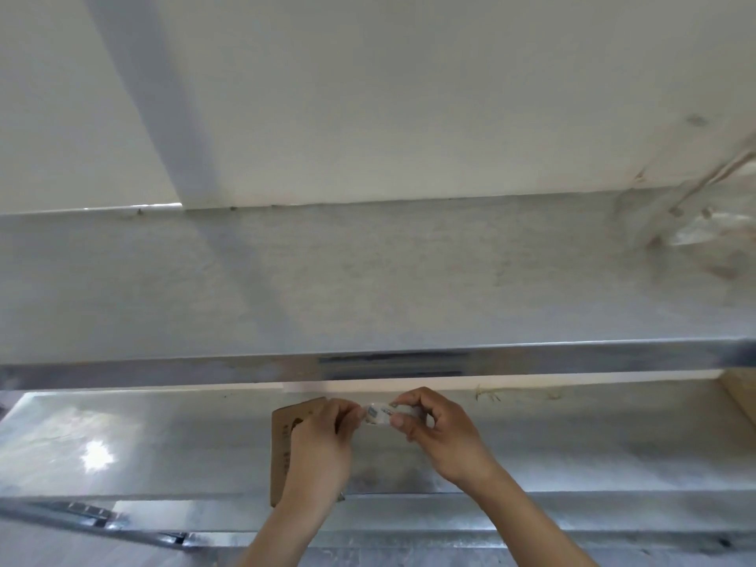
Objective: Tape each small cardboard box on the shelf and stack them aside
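A small brown cardboard box [282,444] lies on the lower steel shelf [163,444], mostly hidden under my left hand [323,444]. My right hand [442,435] pinches a small white roll of tape [382,415] just right of the box. The fingertips of my left hand meet the roll at its left side, seemingly pinching the tape end. Both hands are close together above the shelf surface.
An upper steel shelf [368,280] spans the view above the hands, its front lip [409,362] hanging just over them. A crumpled clear plastic sheet [695,223] lies on its far right. A white wall is behind. A wooden edge [740,394] shows at the right.
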`<state>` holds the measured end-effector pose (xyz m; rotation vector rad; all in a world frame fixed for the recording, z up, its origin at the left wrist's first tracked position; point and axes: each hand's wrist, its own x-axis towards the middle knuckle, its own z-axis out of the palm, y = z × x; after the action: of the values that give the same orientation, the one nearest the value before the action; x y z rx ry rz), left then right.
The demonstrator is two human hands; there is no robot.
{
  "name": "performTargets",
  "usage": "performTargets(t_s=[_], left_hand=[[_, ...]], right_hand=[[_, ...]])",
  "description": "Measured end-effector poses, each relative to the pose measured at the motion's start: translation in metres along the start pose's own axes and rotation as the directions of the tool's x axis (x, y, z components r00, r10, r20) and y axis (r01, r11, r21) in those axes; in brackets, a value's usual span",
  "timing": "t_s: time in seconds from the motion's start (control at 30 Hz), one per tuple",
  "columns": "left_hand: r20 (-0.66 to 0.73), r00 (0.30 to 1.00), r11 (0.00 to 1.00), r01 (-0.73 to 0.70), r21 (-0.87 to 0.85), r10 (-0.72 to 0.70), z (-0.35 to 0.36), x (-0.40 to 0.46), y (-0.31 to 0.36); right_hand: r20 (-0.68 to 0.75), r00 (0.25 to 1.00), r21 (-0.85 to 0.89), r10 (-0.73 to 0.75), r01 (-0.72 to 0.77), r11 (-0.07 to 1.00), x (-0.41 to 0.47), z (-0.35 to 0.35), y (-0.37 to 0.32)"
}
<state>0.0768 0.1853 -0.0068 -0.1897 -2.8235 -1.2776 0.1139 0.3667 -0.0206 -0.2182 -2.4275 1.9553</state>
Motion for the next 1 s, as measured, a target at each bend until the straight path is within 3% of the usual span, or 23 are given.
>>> performTargets(t_s=[0.13,0.27,0.37,0.53,0.7,0.8,1.0], left_hand=[[0.053,0.964,0.926,-0.266,0.269,0.261,0.011,0.004,-0.013],[0.173,0.904,0.837,-0.427,0.342,0.391,0.005,0.006,-0.014],[0.199,0.871,0.782,-0.491,0.384,0.449,-0.001,0.011,-0.02],[0.132,0.935,0.855,-0.356,0.377,0.33,-0.013,0.017,-0.052],[0.115,0.989,0.948,-0.12,0.294,0.089,-0.043,0.012,-0.085],[-0.092,0.989,0.979,0.128,0.161,-0.114,-0.054,0.003,-0.096],[-0.054,0.954,0.956,0.295,0.009,-0.294,-0.054,-0.007,-0.12]], right_hand=[[-0.022,1.0,-0.026,0.011,-0.012,1.0,-0.002,-0.001,-0.001],[-0.027,1.0,-0.008,0.012,-0.012,1.0,-0.006,-0.001,-0.008],[0.014,0.999,-0.108,0.03,-0.028,0.994,-0.005,-0.001,-0.01],[0.069,0.997,-0.406,0.043,-0.012,0.914,0.005,-0.004,-0.014],[0.037,0.999,-0.75,0.02,0.014,0.661,0.04,0.017,0.016],[0.072,0.997,-0.824,-0.008,0.064,0.563,0.051,0.041,0.027],[0.08,0.993,-0.871,0.084,0.028,0.49,0.044,0.061,0.038]])
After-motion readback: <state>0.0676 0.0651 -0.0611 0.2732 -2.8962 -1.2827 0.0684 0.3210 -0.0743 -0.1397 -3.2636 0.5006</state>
